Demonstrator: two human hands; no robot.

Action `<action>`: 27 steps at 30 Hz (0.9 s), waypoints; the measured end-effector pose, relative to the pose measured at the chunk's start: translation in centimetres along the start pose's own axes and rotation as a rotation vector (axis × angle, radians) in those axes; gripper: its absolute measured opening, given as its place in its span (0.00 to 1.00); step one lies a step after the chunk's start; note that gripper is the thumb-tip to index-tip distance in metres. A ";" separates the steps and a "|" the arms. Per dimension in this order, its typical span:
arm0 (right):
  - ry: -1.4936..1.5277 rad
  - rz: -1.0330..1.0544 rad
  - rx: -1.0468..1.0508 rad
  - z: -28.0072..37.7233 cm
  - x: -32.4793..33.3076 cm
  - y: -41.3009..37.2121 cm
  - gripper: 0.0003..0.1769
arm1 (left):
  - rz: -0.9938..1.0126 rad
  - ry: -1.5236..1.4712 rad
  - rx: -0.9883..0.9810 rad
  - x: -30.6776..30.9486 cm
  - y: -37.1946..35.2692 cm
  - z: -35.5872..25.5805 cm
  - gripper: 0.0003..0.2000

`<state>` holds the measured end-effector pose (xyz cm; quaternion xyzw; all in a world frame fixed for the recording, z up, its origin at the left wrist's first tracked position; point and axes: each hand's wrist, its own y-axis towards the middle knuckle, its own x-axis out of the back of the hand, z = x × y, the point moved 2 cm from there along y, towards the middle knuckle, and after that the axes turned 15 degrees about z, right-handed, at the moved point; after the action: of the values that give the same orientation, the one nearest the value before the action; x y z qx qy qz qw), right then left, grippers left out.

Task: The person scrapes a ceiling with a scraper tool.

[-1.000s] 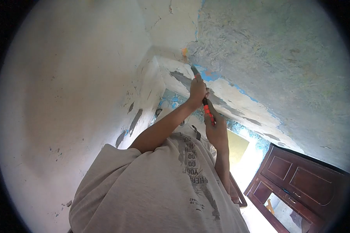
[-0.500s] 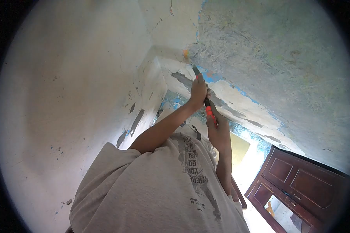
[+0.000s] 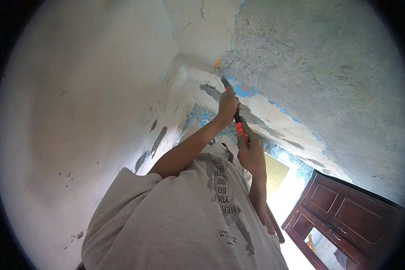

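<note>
Both hands grip one scraper [image 3: 239, 121] with a black and orange-red handle. My left hand [image 3: 228, 107] is wrapped round its upper part, close behind the dark narrow head. Lower down, the fingers of my right hand [image 3: 252, 150] are closed round the orange-banded grip. The scraper's tip points up at the wall corner, just below a small orange patch [image 3: 218, 62] and beside flaking blue paint [image 3: 242, 88]. Rough grey-green plaster [image 3: 301, 67] spreads to the right of the tip. Part of the handle is hidden under my fingers.
A pale wall [image 3: 76, 99] with chips and dark bare patches rises on the left. At lower right stands a dark brown wooden cabinet [image 3: 355, 204] with panelled doors. Bright light comes from behind it. My light printed shirt [image 3: 180, 216] fills the lower middle.
The hands and scraper have shifted slightly left, and the handle leans a little differently. The whole view has moved a small amount. Both hands keep their grip.
</note>
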<state>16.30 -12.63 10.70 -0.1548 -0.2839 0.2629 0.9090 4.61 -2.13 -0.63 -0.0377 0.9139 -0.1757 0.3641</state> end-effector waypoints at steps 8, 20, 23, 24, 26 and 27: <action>-0.105 -0.099 0.000 0.6 -1.3 0.4 0.27 | 0.021 -0.004 -0.022 1.3 0.9 0.5 0.19; 0.090 -0.168 0.058 4.3 -2.3 -2.7 0.29 | 0.122 -0.554 0.147 -0.5 0.1 -2.0 0.23; -0.101 -0.189 0.037 8.9 -2.7 -3.0 0.28 | 0.181 -0.732 0.214 -0.1 0.3 -2.7 0.23; -0.103 -0.217 0.034 8.8 -3.0 -3.1 0.27 | 0.159 -0.703 0.220 0.1 -0.1 -2.8 0.23; -0.110 -0.271 0.043 8.5 -3.6 -3.0 0.26 | 0.120 -0.640 0.217 0.1 -0.5 -3.4 0.22; -0.093 -0.280 0.040 8.9 -3.6 -3.0 0.25 | 0.121 -0.606 0.223 -0.1 -0.4 -3.9 0.22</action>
<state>9.60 -15.96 17.49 -0.0834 -0.3391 0.1457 0.9256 2.04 -1.36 2.25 0.0061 0.7398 -0.2336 0.6310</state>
